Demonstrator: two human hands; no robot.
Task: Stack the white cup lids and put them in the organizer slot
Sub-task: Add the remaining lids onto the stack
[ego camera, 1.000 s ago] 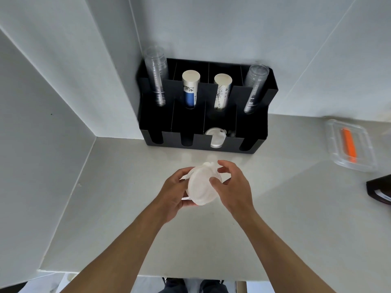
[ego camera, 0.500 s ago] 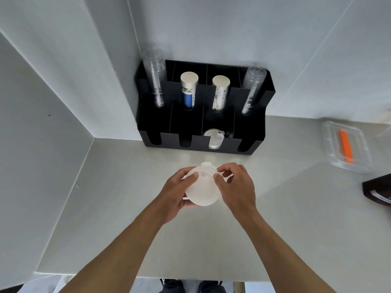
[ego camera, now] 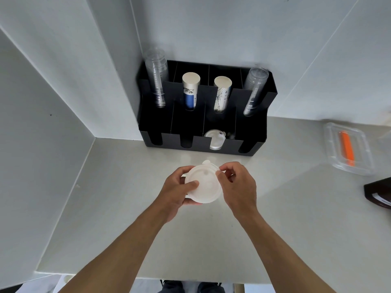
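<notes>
Both hands hold a small stack of white cup lids (ego camera: 206,185) above the counter, in front of the black organizer (ego camera: 203,142). My left hand (ego camera: 179,187) grips the stack's left edge with the thumb lying on top. My right hand (ego camera: 237,185) pinches the right rim with curled fingers. How many lids the stack has I cannot tell. Another white lid (ego camera: 215,139) stands on edge in the organizer's third front slot from the left.
The organizer's back row holds clear cups (ego camera: 157,81) at the left, two paper cup stacks (ego camera: 190,89) in the middle and clear cups (ego camera: 254,89) at the right. A clear box with an orange item (ego camera: 347,148) and a dark object (ego camera: 378,193) lie at the right. Walls close in the left and back.
The lid stack has tilted flatter, its top now facing me. My right fingers have shifted up to the stack's upper right rim. Both hands stay in about the same place.
</notes>
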